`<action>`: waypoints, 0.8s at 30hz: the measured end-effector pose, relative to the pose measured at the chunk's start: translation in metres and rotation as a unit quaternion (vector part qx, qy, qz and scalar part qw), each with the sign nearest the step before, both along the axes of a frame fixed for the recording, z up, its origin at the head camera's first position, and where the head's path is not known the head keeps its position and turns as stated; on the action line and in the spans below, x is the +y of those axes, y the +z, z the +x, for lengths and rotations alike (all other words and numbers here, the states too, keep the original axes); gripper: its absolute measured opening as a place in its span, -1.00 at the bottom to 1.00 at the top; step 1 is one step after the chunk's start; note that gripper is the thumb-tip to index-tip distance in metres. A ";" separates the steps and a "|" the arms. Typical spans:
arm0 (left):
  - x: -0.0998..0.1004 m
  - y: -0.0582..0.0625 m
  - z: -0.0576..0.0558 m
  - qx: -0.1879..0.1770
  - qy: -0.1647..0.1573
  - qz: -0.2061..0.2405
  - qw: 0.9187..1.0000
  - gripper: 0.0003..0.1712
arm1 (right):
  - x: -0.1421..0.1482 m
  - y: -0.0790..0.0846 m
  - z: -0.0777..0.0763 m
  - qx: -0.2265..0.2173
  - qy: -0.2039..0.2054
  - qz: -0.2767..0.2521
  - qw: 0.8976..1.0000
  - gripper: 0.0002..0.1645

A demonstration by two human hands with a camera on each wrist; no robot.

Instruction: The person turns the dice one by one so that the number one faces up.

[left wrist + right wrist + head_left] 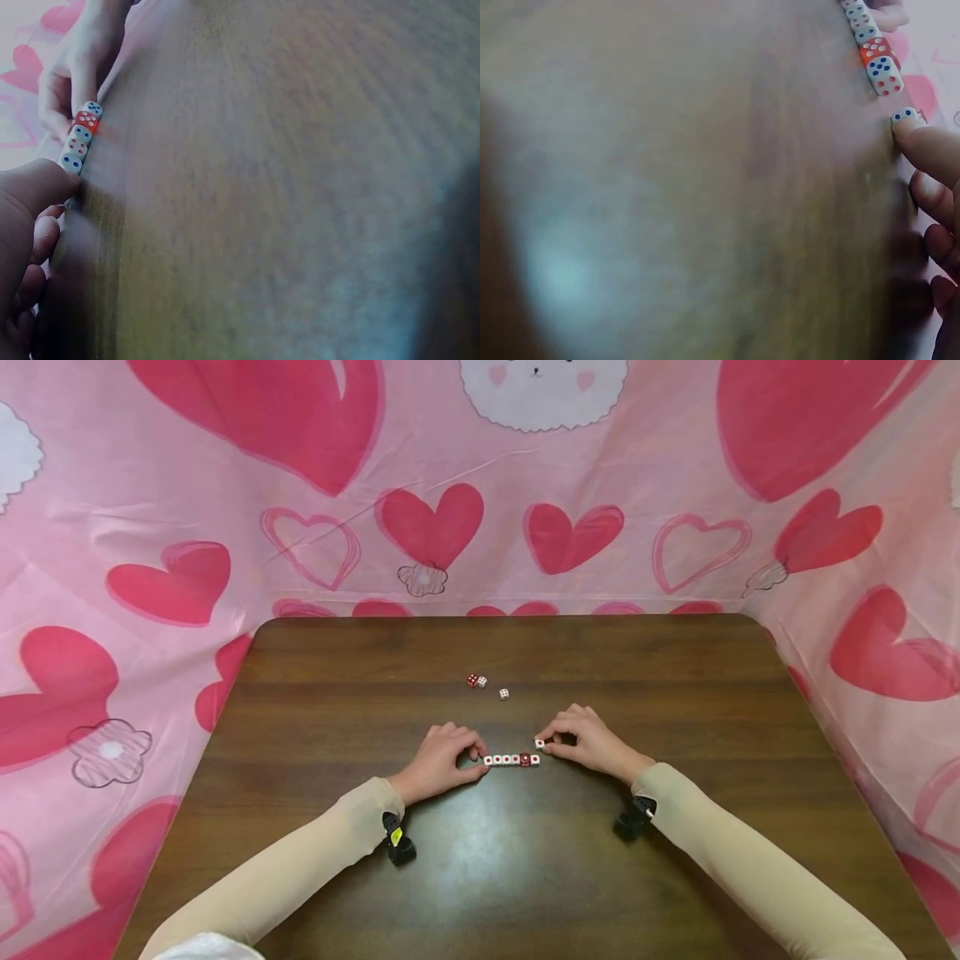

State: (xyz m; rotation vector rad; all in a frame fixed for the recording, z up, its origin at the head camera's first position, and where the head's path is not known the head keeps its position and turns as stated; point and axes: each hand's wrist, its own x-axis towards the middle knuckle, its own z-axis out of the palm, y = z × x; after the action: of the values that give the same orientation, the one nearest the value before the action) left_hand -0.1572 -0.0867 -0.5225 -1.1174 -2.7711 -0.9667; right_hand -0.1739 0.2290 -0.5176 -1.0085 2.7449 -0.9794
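Note:
A row of small dice (506, 760) lies on the table, several white ones and a red die (525, 760) second from the right end. At the row's left end my left hand (438, 764) pinches the last white die (487, 761) between thumb and forefinger. My right hand (588, 743) holds another white die (539, 744) with a red pip on top, just behind and right of the row's right end. In the right wrist view a gap separates this held die (905, 115) from the end die (885, 77). The thumb covers part of it there.
Farther back on the brown wooden table (337, 693) sit a red die (472, 680) and a white die (482, 682) side by side. A lone white die (504, 694) stands a little to their right. Pink heart-patterned cloth (495, 460) hangs behind the table and along its sides.

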 end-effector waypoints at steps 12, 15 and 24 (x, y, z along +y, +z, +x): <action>0.001 -0.001 0.001 -0.002 0.000 -0.002 1.000 -0.80 | 0.009 -0.010 0.013 0.020 0.029 -0.025 0.999 -0.77; 0.000 -0.002 0.001 -0.004 -0.001 -0.001 1.000 -0.80 | 0.009 -0.010 0.013 0.022 0.032 -0.027 0.999 -0.77; 0.001 -0.002 0.001 -0.014 0.000 -0.002 1.000 -0.81 | 0.008 -0.010 0.015 0.007 0.017 -0.008 1.000 -0.72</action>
State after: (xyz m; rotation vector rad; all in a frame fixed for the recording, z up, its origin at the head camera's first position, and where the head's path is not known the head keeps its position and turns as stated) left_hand -0.1561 -0.0859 -0.5245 -1.1116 -2.7971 -0.9855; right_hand -0.1589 0.2367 -0.5275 -1.0640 2.7271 -0.9934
